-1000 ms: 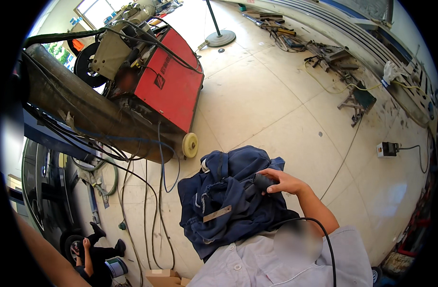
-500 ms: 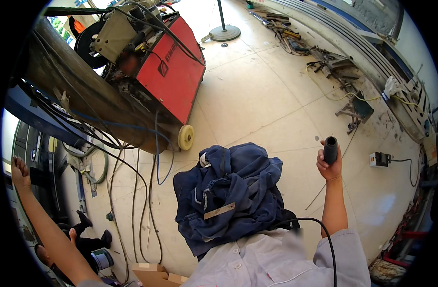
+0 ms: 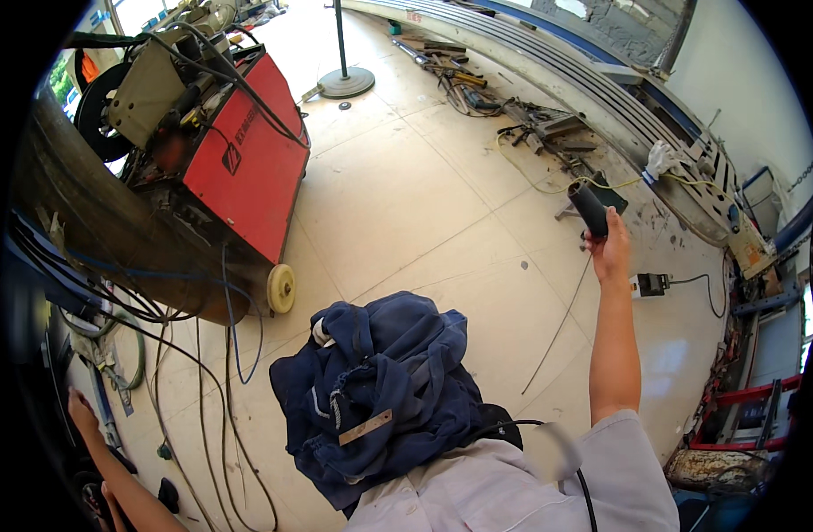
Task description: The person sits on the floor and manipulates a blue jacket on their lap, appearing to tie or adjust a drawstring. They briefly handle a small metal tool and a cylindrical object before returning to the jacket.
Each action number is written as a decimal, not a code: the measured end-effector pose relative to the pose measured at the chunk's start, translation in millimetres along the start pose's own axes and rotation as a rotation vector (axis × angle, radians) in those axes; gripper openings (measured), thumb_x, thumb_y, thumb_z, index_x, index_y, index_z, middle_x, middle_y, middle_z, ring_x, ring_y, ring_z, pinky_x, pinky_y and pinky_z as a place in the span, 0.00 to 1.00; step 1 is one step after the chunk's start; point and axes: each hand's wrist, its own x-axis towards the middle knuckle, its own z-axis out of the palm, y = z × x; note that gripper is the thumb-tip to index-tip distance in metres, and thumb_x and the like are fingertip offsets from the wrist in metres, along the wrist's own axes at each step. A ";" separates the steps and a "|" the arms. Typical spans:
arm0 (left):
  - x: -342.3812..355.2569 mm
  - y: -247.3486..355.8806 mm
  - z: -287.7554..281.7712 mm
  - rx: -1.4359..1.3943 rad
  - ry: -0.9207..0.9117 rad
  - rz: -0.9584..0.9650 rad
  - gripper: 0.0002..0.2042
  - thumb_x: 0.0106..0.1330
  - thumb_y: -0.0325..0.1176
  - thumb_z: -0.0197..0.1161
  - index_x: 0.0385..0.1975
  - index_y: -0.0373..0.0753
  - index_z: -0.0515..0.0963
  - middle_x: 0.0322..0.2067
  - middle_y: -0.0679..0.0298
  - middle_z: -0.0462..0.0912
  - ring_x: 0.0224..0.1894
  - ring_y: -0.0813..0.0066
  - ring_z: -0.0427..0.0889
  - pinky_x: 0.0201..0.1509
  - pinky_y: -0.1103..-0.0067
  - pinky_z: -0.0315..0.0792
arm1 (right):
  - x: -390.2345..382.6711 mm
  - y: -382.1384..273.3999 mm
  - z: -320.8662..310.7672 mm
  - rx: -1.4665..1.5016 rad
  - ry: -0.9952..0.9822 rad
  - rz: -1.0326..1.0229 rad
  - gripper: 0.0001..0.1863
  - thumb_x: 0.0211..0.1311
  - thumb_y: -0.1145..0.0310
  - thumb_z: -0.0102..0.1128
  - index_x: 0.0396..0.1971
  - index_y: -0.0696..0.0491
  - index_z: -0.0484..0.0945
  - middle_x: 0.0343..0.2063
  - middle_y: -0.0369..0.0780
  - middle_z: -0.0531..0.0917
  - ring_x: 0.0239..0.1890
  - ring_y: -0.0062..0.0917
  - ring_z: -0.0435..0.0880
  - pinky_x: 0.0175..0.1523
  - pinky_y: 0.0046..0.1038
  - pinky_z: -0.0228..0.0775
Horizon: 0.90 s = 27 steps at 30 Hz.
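Observation:
My right hand point(image 3: 607, 241), raised at arm's length to the right, grips a black hollow tube point(image 3: 590, 206) tilted away from me. My left hand point(image 3: 81, 406) is out at the far left edge, fingers curled; what they hold, if anything, is too small to make out. In front of my body lies a crumpled navy bundle of cloth point(image 3: 393, 355) with a flat metal strip point(image 3: 362, 428) on top. A black cable point(image 3: 509, 425) crosses beside it over my shirt.
A red welding machine point(image 3: 247, 164) with a large cylinder stands left, cables point(image 3: 224, 426) trailing below. Beyond are a round-based stand point(image 3: 346, 84), scattered tools point(image 3: 467, 89), a long slotted rail point(image 3: 530, 44), a small power box point(image 3: 648, 285) and a red frame point(image 3: 755, 434). Another person's arm shows at lower left.
My right hand has lifted the black tube off the cloth and carried it up and rightward. My left hand rose at the left, then dropped lower. The view has shifted to the right.

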 end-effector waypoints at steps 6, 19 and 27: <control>-222.1 -60.8 222.4 1.298 -0.853 0.461 0.52 0.39 0.40 0.83 0.69 0.42 0.63 0.59 0.57 0.75 0.64 0.56 0.71 0.73 0.51 0.54 | -12.9 -58.3 26.4 0.124 -0.105 -0.013 0.22 0.74 0.49 0.55 0.52 0.54 0.75 0.33 0.36 0.80 0.26 0.24 0.79 0.27 0.25 0.71; -404.8 149.3 400.3 0.600 -0.925 1.037 0.16 0.58 0.35 0.73 0.45 0.41 0.80 0.42 0.60 0.83 0.49 0.58 0.81 0.60 0.63 0.67 | -124.0 -48.0 143.6 0.042 -0.574 0.160 0.28 0.78 0.46 0.43 0.51 0.59 0.75 0.31 0.41 0.82 0.19 0.23 0.76 0.20 0.23 0.63; -314.5 183.8 343.9 0.706 -0.448 0.841 0.09 0.64 0.36 0.67 0.34 0.37 0.81 0.47 0.58 0.85 0.50 0.55 0.80 0.58 0.64 0.68 | -129.9 -43.6 139.8 0.102 -0.507 0.167 0.27 0.79 0.45 0.42 0.51 0.57 0.74 0.29 0.39 0.82 0.17 0.21 0.74 0.18 0.21 0.59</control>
